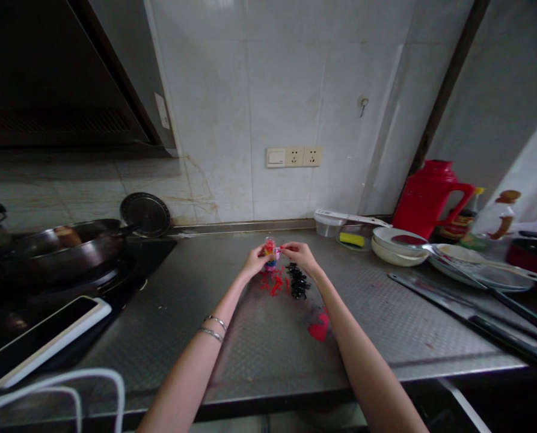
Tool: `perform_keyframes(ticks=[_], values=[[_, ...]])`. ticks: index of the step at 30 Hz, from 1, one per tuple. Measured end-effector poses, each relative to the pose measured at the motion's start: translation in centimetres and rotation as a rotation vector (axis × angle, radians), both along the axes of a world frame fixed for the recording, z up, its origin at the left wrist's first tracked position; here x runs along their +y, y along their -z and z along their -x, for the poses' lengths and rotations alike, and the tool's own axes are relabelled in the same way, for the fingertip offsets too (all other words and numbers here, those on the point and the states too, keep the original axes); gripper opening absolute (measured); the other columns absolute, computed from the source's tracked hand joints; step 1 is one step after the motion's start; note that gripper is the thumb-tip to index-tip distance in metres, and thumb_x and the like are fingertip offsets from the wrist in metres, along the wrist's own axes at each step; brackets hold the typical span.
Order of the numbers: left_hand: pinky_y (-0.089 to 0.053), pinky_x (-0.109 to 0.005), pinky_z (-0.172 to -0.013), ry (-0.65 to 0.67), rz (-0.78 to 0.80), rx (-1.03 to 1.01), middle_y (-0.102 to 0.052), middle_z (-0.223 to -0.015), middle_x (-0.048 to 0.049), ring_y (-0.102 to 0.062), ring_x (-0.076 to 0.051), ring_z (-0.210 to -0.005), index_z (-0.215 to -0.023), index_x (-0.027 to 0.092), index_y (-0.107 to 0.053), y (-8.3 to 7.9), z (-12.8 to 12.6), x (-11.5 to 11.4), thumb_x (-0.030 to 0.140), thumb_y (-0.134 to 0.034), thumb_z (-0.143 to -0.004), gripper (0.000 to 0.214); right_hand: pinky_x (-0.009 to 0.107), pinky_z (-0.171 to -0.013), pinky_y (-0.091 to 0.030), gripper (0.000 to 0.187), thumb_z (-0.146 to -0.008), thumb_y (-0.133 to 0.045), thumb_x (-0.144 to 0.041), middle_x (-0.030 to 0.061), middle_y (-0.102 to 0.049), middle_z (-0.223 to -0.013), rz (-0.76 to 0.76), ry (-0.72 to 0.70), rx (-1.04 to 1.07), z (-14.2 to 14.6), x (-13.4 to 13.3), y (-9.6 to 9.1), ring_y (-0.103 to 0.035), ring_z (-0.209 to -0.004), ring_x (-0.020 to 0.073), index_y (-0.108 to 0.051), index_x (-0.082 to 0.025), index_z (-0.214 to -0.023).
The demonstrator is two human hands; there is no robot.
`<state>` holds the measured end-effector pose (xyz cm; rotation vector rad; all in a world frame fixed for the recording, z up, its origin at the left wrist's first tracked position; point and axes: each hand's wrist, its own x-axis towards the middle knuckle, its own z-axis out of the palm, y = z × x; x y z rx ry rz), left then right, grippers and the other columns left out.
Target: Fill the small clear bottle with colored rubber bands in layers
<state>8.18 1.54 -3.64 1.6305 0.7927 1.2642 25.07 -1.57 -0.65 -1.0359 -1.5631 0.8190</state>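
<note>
My left hand (255, 261) is closed around a small clear jar (270, 255) with bands of several colours inside, held upright on the metal counter. Right beside the jar's upper part, my right hand (299, 255) has its fingertips pinched together. A speck of red shows at those fingertips, too small to name. Loose small red pieces (276, 282) lie on the counter just in front of the jar. To their right is a pile of shiny black pieces (297, 282). A flat pinkish-red piece (319, 328) rests nearer the front edge, by my right forearm.
A pan (76, 243) sits on the cooktop at left, with a phone-like device (47, 343) and a white cable (92, 374) nearer me. At right are bowls (398, 249), a red thermos jug (426, 198), a yellow sponge (352, 240) and a long flat dark tool (430, 294).
</note>
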Motion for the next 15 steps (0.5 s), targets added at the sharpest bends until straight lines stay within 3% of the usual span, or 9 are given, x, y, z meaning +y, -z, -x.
perform_keyframes(ticks=[8,15], values=[[-0.043,-0.032,-0.084,0.013,-0.001,-0.002,-0.061,-0.105,-0.0110,-0.058,-0.019,-0.092,-0.108,0.013,-0.056,0.0,0.1,0.1,0.028,-0.069,-0.061,0.051,0.021,-0.051,-0.040,0.036,-0.062,-0.059,-0.040,0.0061,-0.064,-0.070,-0.025,0.087,0.051,0.7,-0.1,-0.9,-0.055,-0.058,0.0119,-0.063,-0.009,-0.081],[-0.043,-0.032,-0.083,0.047,-0.052,0.023,-0.062,-0.105,-0.0106,-0.058,-0.018,-0.091,-0.107,0.014,-0.056,-0.3,0.2,-0.3,0.026,-0.065,-0.065,0.044,0.023,-0.059,-0.044,0.023,-0.065,-0.058,-0.029,0.0066,-0.065,-0.072,-0.201,0.095,-0.163,0.8,1.7,-4.8,-0.057,-0.064,0.0139,-0.066,-0.010,-0.077]])
